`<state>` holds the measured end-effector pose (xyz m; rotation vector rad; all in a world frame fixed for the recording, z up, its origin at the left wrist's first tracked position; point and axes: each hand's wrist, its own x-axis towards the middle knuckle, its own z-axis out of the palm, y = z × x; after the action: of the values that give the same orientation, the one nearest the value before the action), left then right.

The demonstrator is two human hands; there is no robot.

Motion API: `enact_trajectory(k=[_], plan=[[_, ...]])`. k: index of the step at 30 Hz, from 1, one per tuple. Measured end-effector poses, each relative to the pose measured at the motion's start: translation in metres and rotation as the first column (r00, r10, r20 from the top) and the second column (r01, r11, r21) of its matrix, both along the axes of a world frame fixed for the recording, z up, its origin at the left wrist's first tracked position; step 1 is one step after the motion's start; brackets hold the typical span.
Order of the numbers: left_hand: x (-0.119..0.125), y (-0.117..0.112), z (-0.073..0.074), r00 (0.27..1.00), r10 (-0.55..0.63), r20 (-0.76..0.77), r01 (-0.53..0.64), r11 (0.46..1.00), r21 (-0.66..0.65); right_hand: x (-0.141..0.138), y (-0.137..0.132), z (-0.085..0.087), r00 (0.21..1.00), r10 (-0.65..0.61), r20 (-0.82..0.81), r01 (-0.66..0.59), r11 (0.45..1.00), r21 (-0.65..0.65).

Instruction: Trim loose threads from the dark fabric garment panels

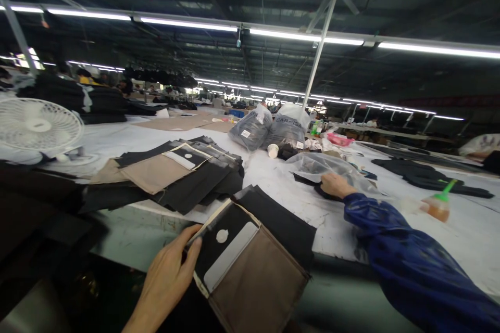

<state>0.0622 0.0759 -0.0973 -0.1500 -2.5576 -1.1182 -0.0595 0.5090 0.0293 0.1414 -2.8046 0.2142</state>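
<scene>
My left hand (172,265) pinches the left edge of a fabric panel (250,281) between thumb and fingers. The panel has a brown pocket, a pale strip, a white round patch on black cloth and cream-taped edges. It lies tilted over the table's front edge, with plain black cloth (283,216) behind it. Further off to the right, my right hand (336,186) in a blue sleeve is closed beside a clear plastic bag (318,164) and over dark fabric pieces (307,179). What its fingers grip is hidden.
Left of centre lies a pile of similar panels (164,169). A white fan (37,125) stands at far left. Packed plastic bags (287,127), a paper cup (272,151) and a green-tipped bottle (438,205) are on the white table (269,171). Folded black cloth (422,174) lies right.
</scene>
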Motion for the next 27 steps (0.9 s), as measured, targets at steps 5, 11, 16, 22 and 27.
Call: enact_trajectory(k=[5,11,16,22,27], plan=[[-0.006,0.004,-0.003,0.998,0.056,0.008,-0.055,0.998,-0.012,-0.018,-0.028,0.01,0.984,-0.044,0.17,0.071,0.985,-0.159],[-0.009,-0.003,-0.011,0.999,0.03,0.014,-0.031,0.998,0.06,-0.03,-0.06,0.003,0.934,0.276,0.227,-0.148,0.877,-0.458],[-0.013,-0.006,-0.018,0.998,0.043,0.037,-0.047,0.991,0.128,-0.034,-0.051,0.0,0.881,0.407,0.242,-0.316,0.886,-0.338],[-0.014,-0.007,-0.018,0.998,0.054,0.026,-0.058,0.981,0.184,-0.05,-0.053,-0.026,0.824,0.494,0.277,-0.444,0.867,-0.225],[-0.009,-0.006,-0.008,0.999,0.016,-0.033,-0.011,0.989,0.145,-0.055,-0.046,-0.039,0.852,0.489,0.188,-0.437,0.861,-0.26]])
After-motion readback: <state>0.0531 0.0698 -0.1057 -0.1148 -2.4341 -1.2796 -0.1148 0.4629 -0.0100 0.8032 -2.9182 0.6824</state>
